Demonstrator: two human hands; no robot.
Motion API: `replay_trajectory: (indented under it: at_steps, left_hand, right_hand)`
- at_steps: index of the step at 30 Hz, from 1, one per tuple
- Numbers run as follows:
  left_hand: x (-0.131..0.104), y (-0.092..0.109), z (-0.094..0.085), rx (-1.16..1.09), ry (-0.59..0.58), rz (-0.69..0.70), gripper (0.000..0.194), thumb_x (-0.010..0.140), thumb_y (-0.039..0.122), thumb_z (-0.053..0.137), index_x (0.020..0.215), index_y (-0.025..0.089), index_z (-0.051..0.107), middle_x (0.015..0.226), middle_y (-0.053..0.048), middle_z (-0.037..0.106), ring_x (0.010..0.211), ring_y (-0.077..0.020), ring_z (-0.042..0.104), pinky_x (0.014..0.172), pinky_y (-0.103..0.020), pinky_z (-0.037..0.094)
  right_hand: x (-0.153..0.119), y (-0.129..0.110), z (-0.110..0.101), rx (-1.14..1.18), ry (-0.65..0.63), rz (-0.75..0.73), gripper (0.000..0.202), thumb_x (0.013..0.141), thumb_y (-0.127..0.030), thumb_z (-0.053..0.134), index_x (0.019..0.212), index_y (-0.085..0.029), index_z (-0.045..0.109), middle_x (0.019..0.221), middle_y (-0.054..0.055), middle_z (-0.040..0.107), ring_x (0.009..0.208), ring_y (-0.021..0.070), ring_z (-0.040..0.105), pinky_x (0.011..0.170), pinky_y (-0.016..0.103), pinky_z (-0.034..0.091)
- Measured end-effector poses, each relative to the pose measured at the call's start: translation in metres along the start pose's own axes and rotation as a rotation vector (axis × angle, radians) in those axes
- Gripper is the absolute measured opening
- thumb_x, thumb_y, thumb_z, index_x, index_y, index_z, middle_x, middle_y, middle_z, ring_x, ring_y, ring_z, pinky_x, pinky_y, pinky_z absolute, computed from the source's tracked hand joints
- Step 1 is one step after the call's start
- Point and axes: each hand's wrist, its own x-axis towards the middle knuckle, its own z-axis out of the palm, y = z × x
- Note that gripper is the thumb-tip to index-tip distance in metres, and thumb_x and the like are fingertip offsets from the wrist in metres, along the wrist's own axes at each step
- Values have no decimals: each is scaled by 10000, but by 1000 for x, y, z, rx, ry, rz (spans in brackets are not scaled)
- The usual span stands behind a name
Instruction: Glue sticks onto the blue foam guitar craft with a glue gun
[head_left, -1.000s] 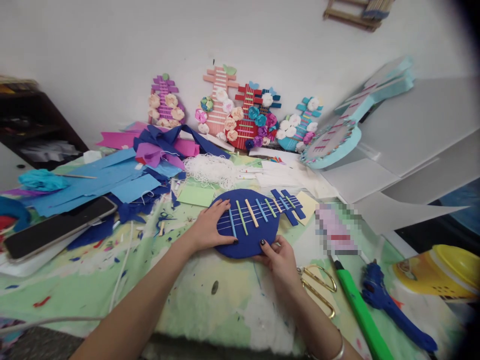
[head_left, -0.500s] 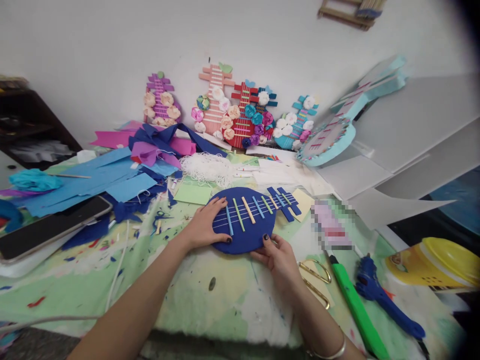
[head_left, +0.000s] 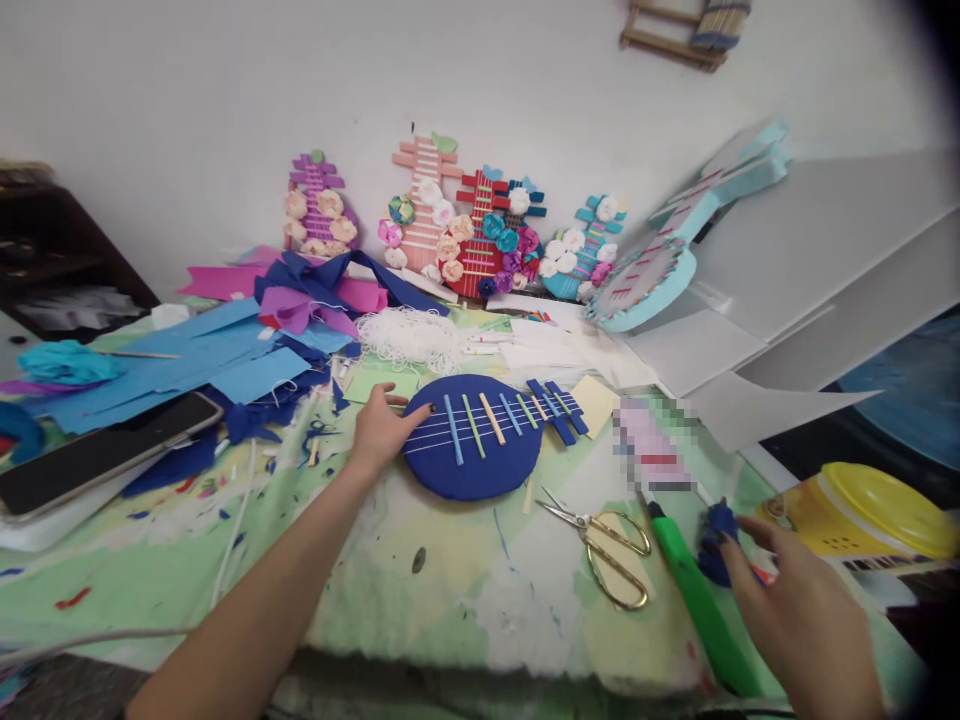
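A dark blue lute-shaped craft (head_left: 487,475) lies on the table, with white strings and pale blue, green and cream strips across it. My left hand (head_left: 379,428) is at its left edge, fingers apart, the thumb reaching over the blue surface. At the right, my right hand (head_left: 799,605) is closed around the handle of a blue glue gun (head_left: 716,545); the handle is mostly hidden behind the fingers. Gold-handled scissors (head_left: 592,525) lie with blades parted between the lute and a green pen-shaped tool (head_left: 697,595).
Several decorated paper lutes (head_left: 480,240) lean on the wall. White string (head_left: 409,338) lies in a tangle near blue paper sheets (head_left: 172,350). A phone (head_left: 105,450) rests at the left. A yellow-lidded tub (head_left: 862,515) and grey boards (head_left: 810,260) stand at the right.
My right hand has left the lute's lower edge and moved right to the glue gun. My left hand has slid off the lute's face to its left edge. The scissors are now fully uncovered.
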Motion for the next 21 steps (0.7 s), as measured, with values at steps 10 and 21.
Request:
replay_trajectory:
  at_steps: [10, 21]
  left_hand:
    - [32, 15, 6, 178, -278, -102, 450, 521, 590, 723, 619, 178, 571, 566, -60, 611, 617, -272, 633, 465, -294, 378]
    - [37, 16, 14, 337, -331, -48, 610, 456, 675, 712, 776, 161, 638, 808, -109, 713, 781, -287, 659, 594, -303, 442]
  right_hand:
    - [9, 65, 31, -68, -257, 4, 461, 766, -476, 313, 866, -147, 619, 871, 194, 707, 797, 368, 664, 696, 450, 487]
    - [7, 91, 32, 295, -270, -16, 532, 580, -534, 568, 922, -134, 641, 953, 206, 691, 888, 369, 655, 790, 477, 514]
